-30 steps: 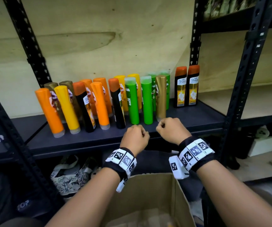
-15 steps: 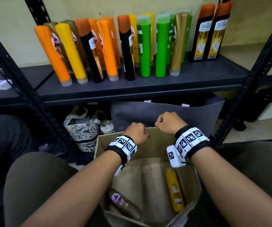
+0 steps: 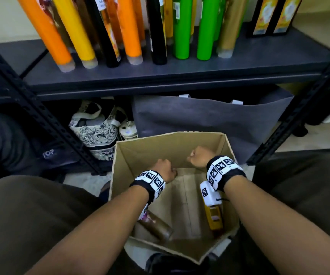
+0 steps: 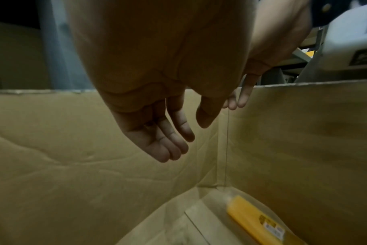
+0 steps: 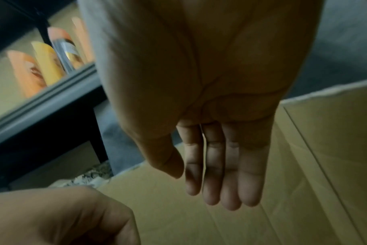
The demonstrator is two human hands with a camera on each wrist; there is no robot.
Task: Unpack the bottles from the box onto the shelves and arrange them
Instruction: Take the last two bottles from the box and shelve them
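Note:
An open cardboard box sits between my knees under the shelf. On its floor lie a brown bottle at the near left and a yellow bottle along the right wall, also seen as the yellow bottle. My left hand hangs inside the box with relaxed, empty fingers. My right hand is beside it near the far wall, its straight fingers pointing down and holding nothing. Several orange, yellow, black, green and gold bottles stand in rows on the shelf.
Black slotted uprights frame the shelf left and right. Under the shelf are a patterned bag and a grey fabric bag just behind the box. My knees flank the box.
Both hands have dropped from the shelf's front edge down into the box. My view has tilted down with them, so the box floor and its two bottles now show.

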